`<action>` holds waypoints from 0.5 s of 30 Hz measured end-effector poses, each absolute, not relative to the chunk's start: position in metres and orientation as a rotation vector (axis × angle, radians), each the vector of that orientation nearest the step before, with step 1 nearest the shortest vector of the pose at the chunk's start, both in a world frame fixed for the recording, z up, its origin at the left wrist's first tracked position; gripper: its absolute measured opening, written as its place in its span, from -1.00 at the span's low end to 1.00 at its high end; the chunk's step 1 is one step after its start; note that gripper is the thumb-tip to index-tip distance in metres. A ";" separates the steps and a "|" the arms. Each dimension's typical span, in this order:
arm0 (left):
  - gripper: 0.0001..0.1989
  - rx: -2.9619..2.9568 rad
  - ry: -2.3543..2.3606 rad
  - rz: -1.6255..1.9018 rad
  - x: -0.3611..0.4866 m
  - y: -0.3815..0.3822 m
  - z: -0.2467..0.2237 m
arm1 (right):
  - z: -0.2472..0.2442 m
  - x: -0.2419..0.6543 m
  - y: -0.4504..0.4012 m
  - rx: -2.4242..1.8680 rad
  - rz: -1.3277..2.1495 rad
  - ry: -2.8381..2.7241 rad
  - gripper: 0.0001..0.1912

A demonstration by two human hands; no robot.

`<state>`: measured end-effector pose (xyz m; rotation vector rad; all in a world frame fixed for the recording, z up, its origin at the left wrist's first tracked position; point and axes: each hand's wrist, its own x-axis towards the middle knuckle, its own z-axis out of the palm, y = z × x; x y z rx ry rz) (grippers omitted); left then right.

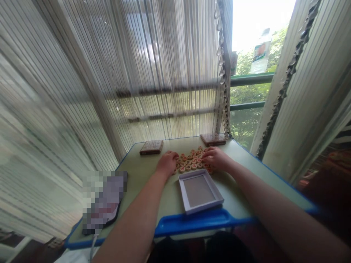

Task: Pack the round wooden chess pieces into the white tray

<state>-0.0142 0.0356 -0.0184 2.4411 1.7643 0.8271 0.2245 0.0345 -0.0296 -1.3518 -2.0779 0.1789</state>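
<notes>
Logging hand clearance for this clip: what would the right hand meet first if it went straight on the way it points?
The right hand would probably meet the nearest round pieces first; whether it touches them now is unclear.

Daylight comes through the curtain (170, 54) and the gap beside it, where the sky (257, 14) burns out to white. The lower right is dark, edges stretch, disc markings (188, 167) look soft, and blocky pixels cover a device (105, 201).

Likely a home, sheer striped curtains (164, 44), green railing (251, 80), leafy trees (245, 126) outside, blue-edged table (139, 166)
</notes>
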 end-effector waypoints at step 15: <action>-0.72 2.568 1.666 0.795 -0.009 0.030 -0.018 | -0.029 0.216 0.030 -1.275 0.142 -2.238 -0.84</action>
